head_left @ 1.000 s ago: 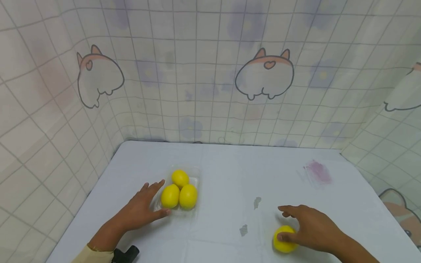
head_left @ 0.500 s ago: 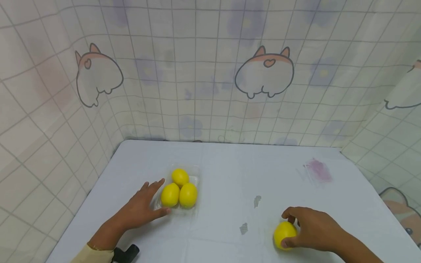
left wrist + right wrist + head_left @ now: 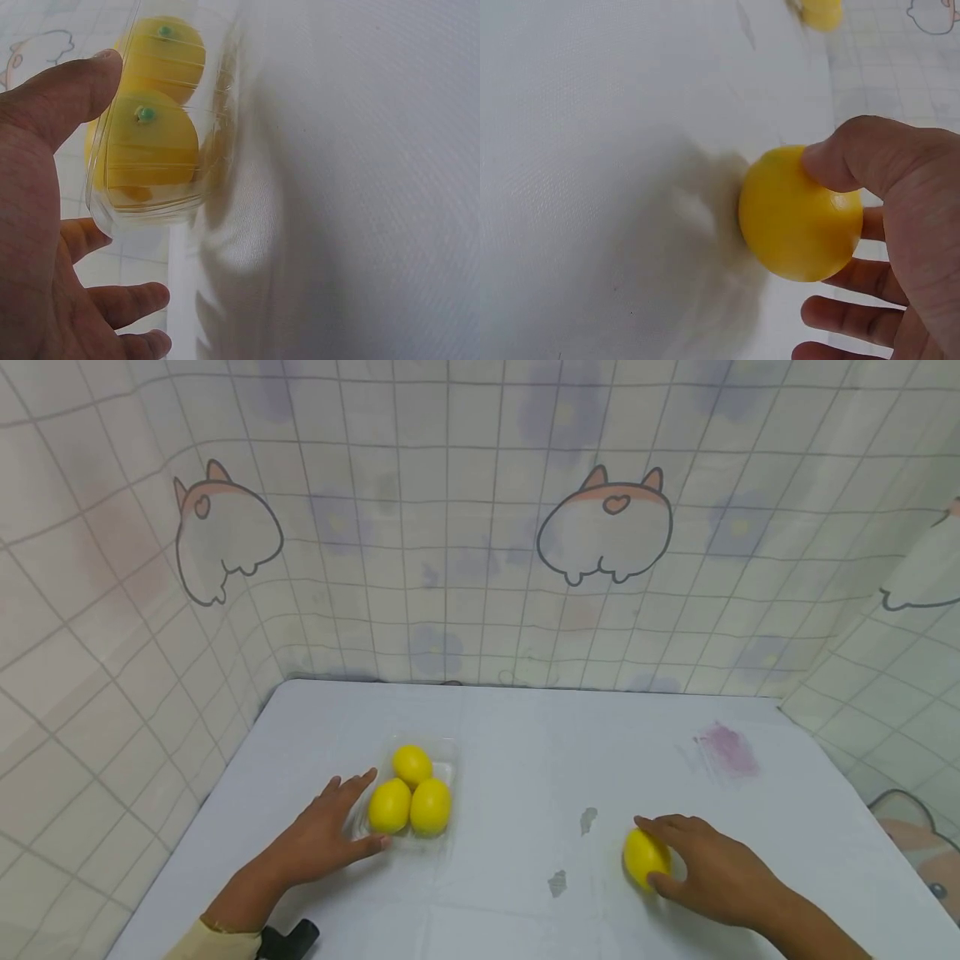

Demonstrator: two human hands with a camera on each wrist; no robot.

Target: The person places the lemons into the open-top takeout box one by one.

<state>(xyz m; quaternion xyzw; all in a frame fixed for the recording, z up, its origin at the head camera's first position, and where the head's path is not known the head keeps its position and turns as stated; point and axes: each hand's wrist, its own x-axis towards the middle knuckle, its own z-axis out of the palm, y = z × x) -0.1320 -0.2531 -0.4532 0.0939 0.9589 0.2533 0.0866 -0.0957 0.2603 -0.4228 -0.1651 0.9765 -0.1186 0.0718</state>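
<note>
My right hand [image 3: 712, 872] grips a yellow lemon [image 3: 647, 858] between thumb and fingers, close over the white table at the right. In the right wrist view the thumb presses on the upper side of the lemon [image 3: 799, 217], with the fingers behind it. My left hand [image 3: 318, 835] is spread at the left side of a clear plastic container [image 3: 444, 772], its thumb and fingertips right at the rim. Inside sit three more lemons [image 3: 430, 807]. The left wrist view shows lemons with green stem spots through the container wall [image 3: 161, 214].
Two grey patches [image 3: 588, 820] mark the white table [image 3: 510, 735] between the hands. A pinkish stain [image 3: 727, 750] is at the back right. A black object [image 3: 291, 938] is beside the left wrist. A gridded curtain [image 3: 480, 527] with cartoon prints surrounds the table.
My right hand has closed its fingers around the lemon and moved it away from me, up in the head view. The left hand and the container have stayed put.
</note>
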